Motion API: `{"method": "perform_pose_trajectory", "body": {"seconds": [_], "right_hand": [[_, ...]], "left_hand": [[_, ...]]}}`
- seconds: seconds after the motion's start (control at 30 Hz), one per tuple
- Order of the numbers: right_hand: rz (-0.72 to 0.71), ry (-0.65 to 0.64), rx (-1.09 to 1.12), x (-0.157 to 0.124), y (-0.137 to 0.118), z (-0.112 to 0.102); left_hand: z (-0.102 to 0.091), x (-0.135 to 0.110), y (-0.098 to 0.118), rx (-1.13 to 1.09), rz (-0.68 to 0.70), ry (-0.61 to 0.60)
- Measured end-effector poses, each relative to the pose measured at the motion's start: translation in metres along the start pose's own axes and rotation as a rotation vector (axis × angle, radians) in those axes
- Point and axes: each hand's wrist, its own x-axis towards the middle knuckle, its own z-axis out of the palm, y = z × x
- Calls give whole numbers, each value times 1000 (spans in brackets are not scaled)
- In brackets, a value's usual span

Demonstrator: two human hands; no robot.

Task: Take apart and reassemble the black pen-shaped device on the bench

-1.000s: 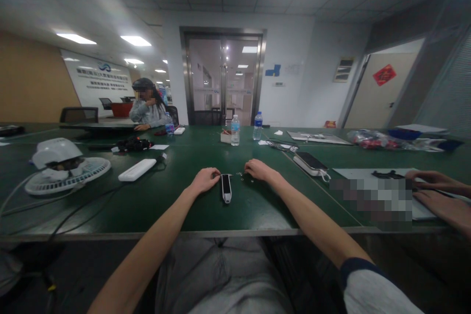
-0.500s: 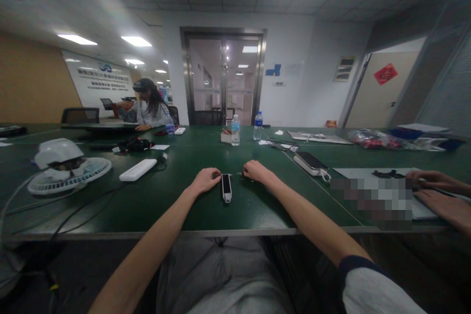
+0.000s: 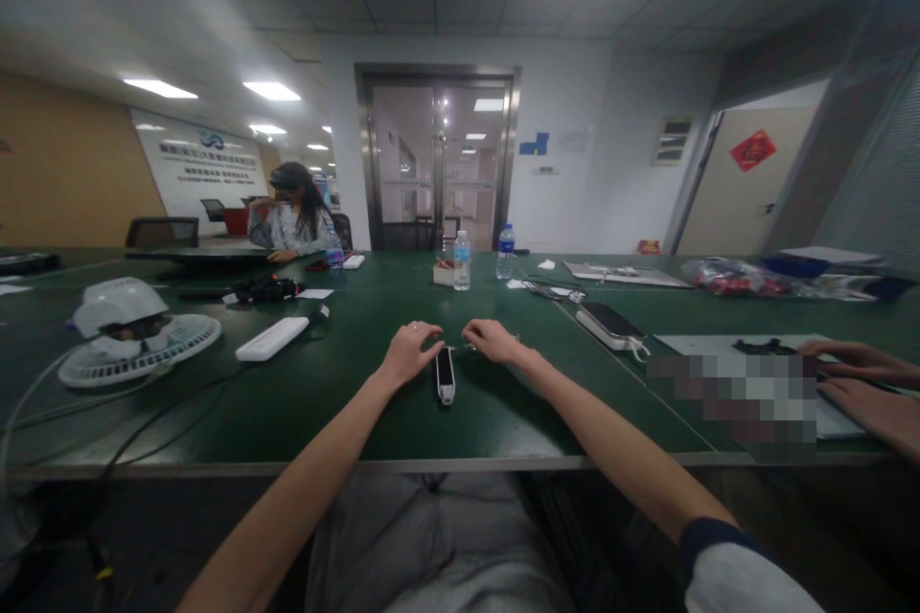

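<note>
Slim black-and-white device (image 3: 446,375) lies on the green desk (image 3: 337,431) in the head view, between the 2 hands, its long axis pointing straight ahead. Left hand (image 3: 409,354), relaxed and open, sits nearer, just beside its far end; right hand (image 3: 494,341), also open, rests by small metal bits (image 3: 471,346), grasping nothing.
</note>
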Motion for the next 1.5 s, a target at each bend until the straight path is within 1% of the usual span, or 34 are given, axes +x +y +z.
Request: {"method": "perform_pose_trajectory", "body": {"seconds": [0.03,0.1,0.2,0.43,0.57,0.77,0.9,1.1,1.3,1.4,1.5], "right_hand": [[-5,9,93,1,-5,2],[-23,-15,258,2,-14,5],[-26,-47,429,3,-23,9],[-57,-24,613,1,-21,10],[-32,-28,645,-1,-23,5],[42,-14,667,-4,-27,5],[34,-20,705,-5,-29,4],[52,-30,693,-8,-34,-2],[51,-2,724,-4,-30,4],[55,-9,733,-3,-29,4],[62,-40,760,-5,-32,1]], "left_hand": [[0,0,3,8,32,-11],[1,1,7,15,72,-17],[4,2,8,-1,82,31],[5,2,6,-74,135,137],[3,2,6,-91,141,171],[1,2,6,-101,142,173],[2,2,4,-79,156,166],[5,1,-1,-34,172,171],[7,1,-1,-10,191,175],[6,1,0,-40,196,177],[4,2,3,-126,181,172]]}}
